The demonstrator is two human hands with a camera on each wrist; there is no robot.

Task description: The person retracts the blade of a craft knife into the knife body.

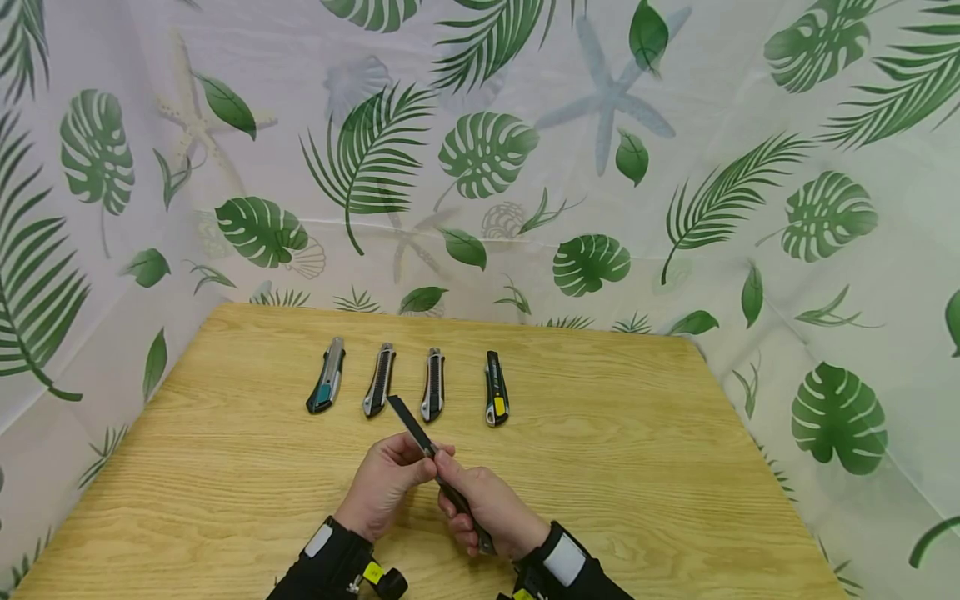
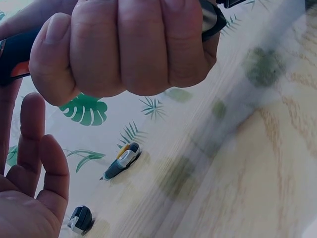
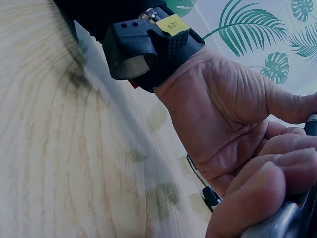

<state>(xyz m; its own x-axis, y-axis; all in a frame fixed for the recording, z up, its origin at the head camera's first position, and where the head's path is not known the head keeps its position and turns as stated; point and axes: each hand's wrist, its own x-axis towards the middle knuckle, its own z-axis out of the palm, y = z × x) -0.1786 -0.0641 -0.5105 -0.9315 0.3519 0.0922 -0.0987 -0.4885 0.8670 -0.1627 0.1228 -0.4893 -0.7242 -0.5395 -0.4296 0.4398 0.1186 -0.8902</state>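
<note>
A dark utility knife with a silver butt end and a small orange detail slants up and to the left between both hands. Its handle is gripped by my right hand, whose fingers wrap round it in the left wrist view. Further up the knife, my left hand pinches it with the thumb against its side. The left hand's other fingers are bent loosely away from it. In the right wrist view the left palm faces the camera, and the knife is partly hidden by fingers.
Beyond the hands, more utility knives lie in a row on the wooden table: a grey and teal one, two black and silver ones, and a black and yellow one. A leaf-patterned cloth hangs behind.
</note>
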